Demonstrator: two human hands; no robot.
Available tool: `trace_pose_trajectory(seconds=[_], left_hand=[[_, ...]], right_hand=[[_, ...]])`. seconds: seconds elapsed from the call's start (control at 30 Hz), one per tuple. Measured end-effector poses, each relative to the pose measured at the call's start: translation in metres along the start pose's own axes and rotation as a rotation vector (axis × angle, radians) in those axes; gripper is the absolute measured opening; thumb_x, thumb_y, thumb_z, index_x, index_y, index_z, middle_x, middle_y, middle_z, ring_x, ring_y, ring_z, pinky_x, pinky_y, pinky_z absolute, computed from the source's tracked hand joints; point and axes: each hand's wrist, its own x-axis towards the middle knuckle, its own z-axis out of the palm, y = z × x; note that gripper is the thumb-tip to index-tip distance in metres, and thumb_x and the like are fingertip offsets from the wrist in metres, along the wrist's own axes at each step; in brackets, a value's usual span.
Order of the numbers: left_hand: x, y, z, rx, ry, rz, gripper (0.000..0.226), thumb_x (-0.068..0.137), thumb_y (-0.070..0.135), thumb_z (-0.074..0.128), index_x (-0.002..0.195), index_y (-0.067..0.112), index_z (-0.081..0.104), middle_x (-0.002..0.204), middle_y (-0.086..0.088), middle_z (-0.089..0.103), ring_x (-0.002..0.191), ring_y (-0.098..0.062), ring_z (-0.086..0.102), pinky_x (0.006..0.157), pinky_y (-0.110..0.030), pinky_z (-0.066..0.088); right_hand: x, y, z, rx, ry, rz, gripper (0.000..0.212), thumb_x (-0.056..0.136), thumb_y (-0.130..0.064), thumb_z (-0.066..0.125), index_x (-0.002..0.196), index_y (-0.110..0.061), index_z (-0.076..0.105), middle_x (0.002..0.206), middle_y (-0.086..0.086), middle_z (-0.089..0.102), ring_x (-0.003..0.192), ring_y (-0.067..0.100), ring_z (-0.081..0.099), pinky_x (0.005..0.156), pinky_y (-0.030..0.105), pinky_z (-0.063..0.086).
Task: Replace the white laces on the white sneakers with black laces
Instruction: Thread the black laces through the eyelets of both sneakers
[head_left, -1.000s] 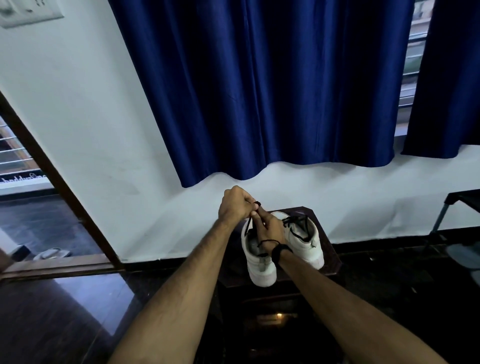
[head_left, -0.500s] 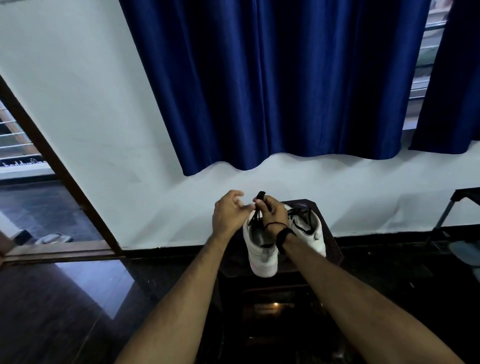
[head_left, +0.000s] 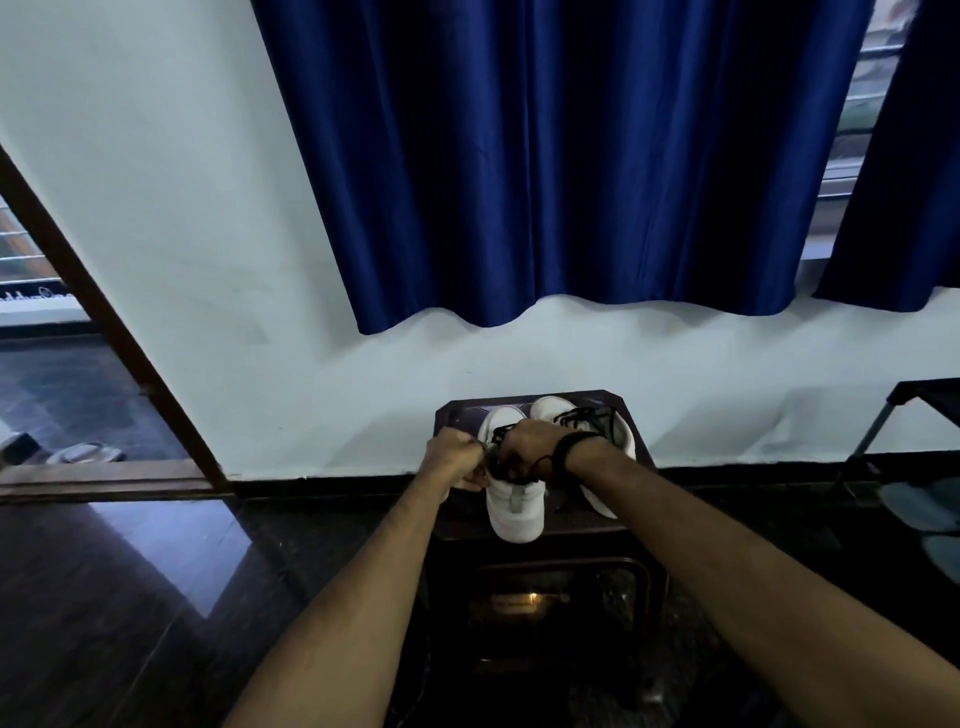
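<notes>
**Both hands at the lace of the nearer sneaker**

Head view. Two white sneakers stand side by side on a small dark table (head_left: 626, 410) set against the white wall (head_left: 182, 208). The left sneaker (head_left: 515, 512) lies with its long axis running from the viewer toward the wall: the heel faces the viewer and overhangs the table's near edge, the toe points at the wall. The right sneaker (head_left: 561, 408) lies just beside it, roughly parallel and turned slightly rightward, already threaded with black lacing; its heel end shows past the right wrist.

The left hand (head_left: 457, 460) sits at the left flank of the left sneaker, fingers curled, gripping what appears to be an end of the black lace (head_left: 501, 473); the exact contact is too small to confirm. The right hand (head_left: 530, 449) rests directly over the sneaker's opening, fingers curled down into the lacing and gripping the black lace, which loops beneath the palm. A dark band (head_left: 571, 449) circles the right wrist.

A blue curtain (head_left: 545, 156) hangs above the table. A wooden door frame (head_left: 104, 322) slants at left, with sandals (head_left: 85, 452) beyond it.
</notes>
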Motion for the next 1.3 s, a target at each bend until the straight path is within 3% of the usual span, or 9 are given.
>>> trace_pose_trajectory(seconds=[0.2, 0.33, 0.47, 0.63, 0.73, 0.8, 1.0, 1.17, 1.3], left_hand=[[0.0, 0.003, -0.004, -0.035, -0.036, -0.013, 0.019, 0.08, -0.005, 0.058, 0.092, -0.002, 0.072, 0.073, -0.018, 0.069, 0.052, -0.024, 0.067, 0.058, -0.035, 0.061], [0.003, 0.003, -0.003, -0.005, -0.001, -0.005, 0.02, 0.078, -0.006, 0.057, 0.084, 0.003, 0.074, 0.075, -0.02, 0.072, 0.057, -0.026, 0.071, 0.056, -0.035, 0.06], [0.007, -0.001, -0.007, -0.046, 0.01, -0.019, 0.018, 0.076, -0.011, 0.059, 0.088, -0.003, 0.07, 0.072, -0.02, 0.07, 0.053, -0.024, 0.069, 0.058, -0.036, 0.061], [0.014, -0.008, -0.012, -0.083, -0.03, -0.029, 0.027, 0.075, -0.013, 0.067, 0.101, -0.009, 0.063, 0.076, -0.023, 0.071, 0.058, -0.026, 0.071, 0.05, -0.029, 0.056], [0.013, -0.008, -0.011, -0.095, -0.047, -0.024, 0.025, 0.075, -0.012, 0.07, 0.1, -0.011, 0.065, 0.076, -0.024, 0.071, 0.056, -0.025, 0.07, 0.051, -0.03, 0.057], [0.013, -0.008, -0.01, -0.094, -0.042, -0.015, 0.015, 0.077, -0.01, 0.07, 0.091, -0.008, 0.068, 0.073, -0.021, 0.07, 0.052, -0.022, 0.068, 0.051, -0.029, 0.056], [0.014, -0.014, -0.01, -0.084, -0.081, -0.007, 0.013, 0.08, -0.01, 0.068, 0.092, -0.003, 0.068, 0.077, -0.02, 0.072, 0.059, -0.021, 0.071, 0.055, -0.027, 0.058], [0.01, -0.018, -0.006, -0.064, -0.031, 0.02, 0.008, 0.082, 0.001, 0.071, 0.089, 0.004, 0.07, 0.072, -0.011, 0.069, 0.054, -0.014, 0.065, 0.053, -0.023, 0.057], [0.01, -0.016, 0.0, 0.208, 0.175, 0.29, 0.017, 0.068, 0.011, 0.078, 0.081, 0.02, 0.073, 0.067, 0.006, 0.068, 0.063, -0.007, 0.063, 0.062, -0.02, 0.052]], right_hand=[[0.02, -0.01, 0.01, -0.07, -0.092, 0.224, 0.036, 0.092, -0.025, 0.051, 0.115, -0.003, 0.066, 0.119, 0.02, 0.064, 0.112, 0.032, 0.059, 0.093, 0.031, 0.043], [0.031, -0.013, 0.014, -0.116, -0.125, 0.217, 0.031, 0.084, -0.022, 0.061, 0.108, -0.005, 0.068, 0.112, 0.018, 0.068, 0.104, 0.031, 0.064, 0.087, 0.032, 0.049], [0.034, -0.019, 0.013, -0.1, -0.06, 0.237, 0.032, 0.09, -0.019, 0.057, 0.116, -0.002, 0.063, 0.12, 0.019, 0.063, 0.111, 0.033, 0.06, 0.09, 0.034, 0.046], [0.034, -0.024, 0.023, -0.254, 0.06, 0.271, 0.036, 0.099, -0.013, 0.036, 0.125, 0.002, 0.056, 0.131, 0.023, 0.054, 0.121, 0.037, 0.053, 0.096, 0.043, 0.044], [0.035, -0.018, 0.024, -0.192, -0.033, 0.233, 0.032, 0.092, -0.01, 0.05, 0.12, 0.001, 0.061, 0.127, 0.023, 0.058, 0.119, 0.038, 0.054, 0.099, 0.041, 0.045], [0.03, -0.018, 0.019, -0.16, -0.076, 0.215, 0.028, 0.088, -0.009, 0.055, 0.112, 0.0, 0.065, 0.12, 0.022, 0.062, 0.114, 0.036, 0.058, 0.095, 0.036, 0.046], [0.031, -0.026, 0.028, -0.111, 0.179, 0.358, 0.035, 0.095, -0.006, 0.039, 0.125, 0.002, 0.056, 0.13, 0.022, 0.055, 0.122, 0.037, 0.053, 0.097, 0.042, 0.046], [0.012, -0.024, 0.015, -0.057, 0.004, 0.209, 0.025, 0.089, -0.008, 0.056, 0.11, -0.002, 0.067, 0.118, 0.021, 0.063, 0.111, 0.036, 0.059, 0.089, 0.035, 0.046], [-0.009, -0.011, 0.015, -0.016, 0.268, 0.153, 0.02, 0.084, -0.023, 0.06, 0.099, -0.02, 0.073, 0.103, 0.014, 0.069, 0.098, 0.033, 0.063, 0.077, 0.032, 0.049]])
